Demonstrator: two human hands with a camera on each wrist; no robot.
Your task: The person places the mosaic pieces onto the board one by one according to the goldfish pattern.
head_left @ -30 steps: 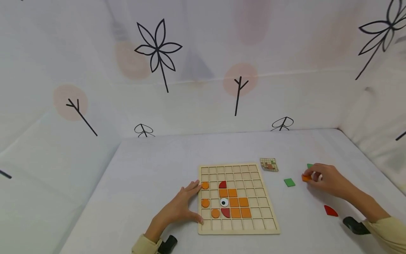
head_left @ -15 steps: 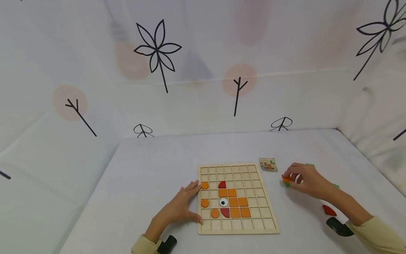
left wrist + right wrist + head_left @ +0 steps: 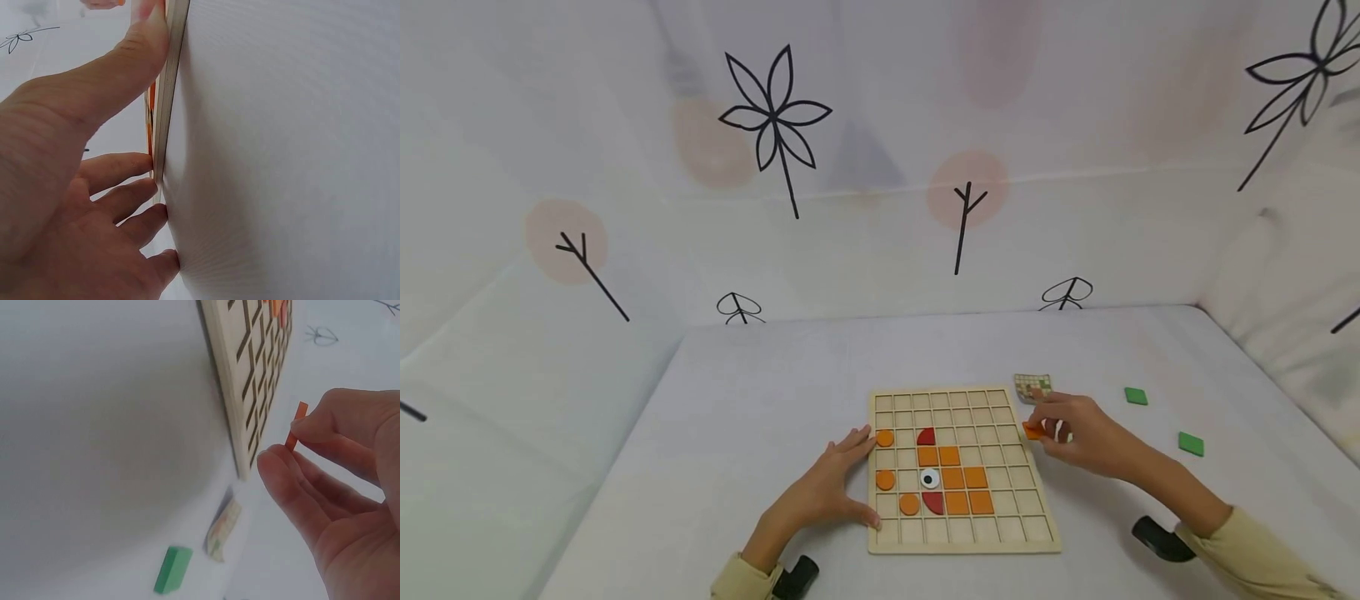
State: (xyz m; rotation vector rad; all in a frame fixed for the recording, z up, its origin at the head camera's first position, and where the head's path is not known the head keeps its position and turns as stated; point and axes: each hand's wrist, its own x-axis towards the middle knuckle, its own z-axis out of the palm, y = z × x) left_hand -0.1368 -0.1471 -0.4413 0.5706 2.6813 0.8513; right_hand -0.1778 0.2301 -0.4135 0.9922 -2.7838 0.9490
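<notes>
The wooden grid board (image 3: 1015, 533) lies flat on the white table. It carries several orange square tiles (image 3: 952, 477), orange discs (image 3: 885, 480), two red quarter-round tiles (image 3: 933, 502) and an eye piece (image 3: 929, 477). My left hand (image 3: 826, 485) rests against the board's left edge, thumb and fingers spread; the left wrist view shows fingertips touching the board's side (image 3: 167, 106). Just off the right edge, my right hand (image 3: 1075, 432) pinches an orange tile (image 3: 300, 412) between thumb and fingers, raised above the table.
A small patterned card (image 3: 1028, 386) lies behind my right hand, partly covered by it. Two green tiles (image 3: 1136, 396) (image 3: 1191, 443) lie to the right. Another green tile (image 3: 174, 570) shows in the right wrist view. White fabric walls (image 3: 880, 250) enclose the table.
My right hand has carried the orange tile leftward from the loose tiles to the board's right edge. Its arm now hides the loose red piece. The left hand and the board have stayed put.
</notes>
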